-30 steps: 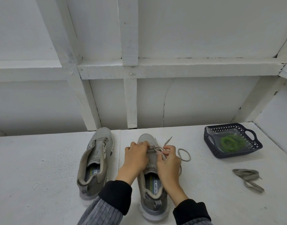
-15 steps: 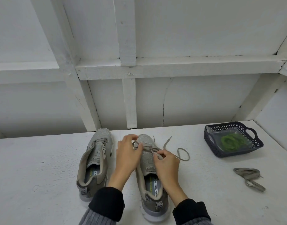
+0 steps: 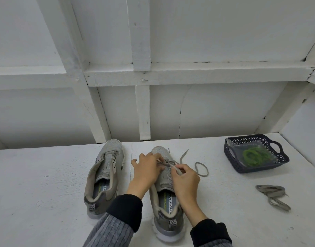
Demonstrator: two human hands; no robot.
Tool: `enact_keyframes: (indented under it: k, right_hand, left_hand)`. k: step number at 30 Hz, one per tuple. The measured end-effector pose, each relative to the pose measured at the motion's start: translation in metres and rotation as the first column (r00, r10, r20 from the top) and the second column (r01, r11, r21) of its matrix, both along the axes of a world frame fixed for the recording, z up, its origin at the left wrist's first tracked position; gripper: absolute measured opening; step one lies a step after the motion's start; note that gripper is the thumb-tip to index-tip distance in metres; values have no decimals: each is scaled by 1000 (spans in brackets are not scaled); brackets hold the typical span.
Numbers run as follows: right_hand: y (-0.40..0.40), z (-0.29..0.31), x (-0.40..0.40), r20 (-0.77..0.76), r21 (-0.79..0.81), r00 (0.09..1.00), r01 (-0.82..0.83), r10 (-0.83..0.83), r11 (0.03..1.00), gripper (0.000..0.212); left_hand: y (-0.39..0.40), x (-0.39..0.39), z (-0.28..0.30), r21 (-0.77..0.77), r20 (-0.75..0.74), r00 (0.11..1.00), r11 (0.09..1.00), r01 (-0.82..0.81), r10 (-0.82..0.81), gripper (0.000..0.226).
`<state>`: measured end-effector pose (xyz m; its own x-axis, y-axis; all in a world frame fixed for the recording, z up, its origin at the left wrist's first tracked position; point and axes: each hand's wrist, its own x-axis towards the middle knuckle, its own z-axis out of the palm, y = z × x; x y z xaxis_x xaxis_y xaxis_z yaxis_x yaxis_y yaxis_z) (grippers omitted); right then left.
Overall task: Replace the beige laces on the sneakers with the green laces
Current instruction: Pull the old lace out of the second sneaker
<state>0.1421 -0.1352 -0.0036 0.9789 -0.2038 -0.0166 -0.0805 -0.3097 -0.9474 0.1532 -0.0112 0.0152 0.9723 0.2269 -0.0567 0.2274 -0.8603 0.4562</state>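
Beige lace [image 3: 168, 163] is half out of the sneaker [image 3: 164, 186] in front of me, and both my hands are busy on it. My left hand [image 3: 146, 172] has its fingers curled on the crossings near the toe, pinching the lace there as far as I can judge, and my right hand [image 3: 186, 178] is closed on a strand of the same lace, just at 3 o'clock from the left. The loose end makes a loop [image 3: 201, 169] on the white table [image 3: 37, 175], at 3 o'clock of the shoe. The second sneaker [image 3: 104, 177] stands at 9 o'clock and has no lace already; its old lace [image 3: 272, 195] lies in a pile at about 4 o'clock, well apart. The green laces [image 3: 254, 155] wait inside the dark basket [image 3: 231, 156] at 2 o'clock, not yet touched. I judge I am at the unlacing of the second shoe, so about the middle of the work. What can go wrong: if I pull the strand too fast, the tip can catch in an eyelet and the light shoe will slide or tip toward me, because nothing presses it down. Also the loop on the table can make a knot when it is dragged through. My own hands hide the eyelets, so I cannot tell how many crossings remain.
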Motion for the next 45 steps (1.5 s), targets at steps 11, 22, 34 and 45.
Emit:
enact_keyframes:
  k: [11,22,34,45]
  right_hand:
    - [0,-1,-1,24,-15,1000,-3,4,1000,5]
    - [-1,1,-2,22,7,1000,4,-4,1000,11]
    - [-2,0,-3,29,37,999,19,-20,999,6]
    - [-3,0,-2,34,62,999,28,-30,998,13]
  left_hand:
    - [-2,-1,-3,-321,111,993,947,-12,50,17]
    - [2,-7,7,-881,248,902,469,59,353,15]
    - [11,8,7,-432,3,1000,902,-1,3,21]
    - [26,-12,7,-987,-9,931,145,-66,366,19]
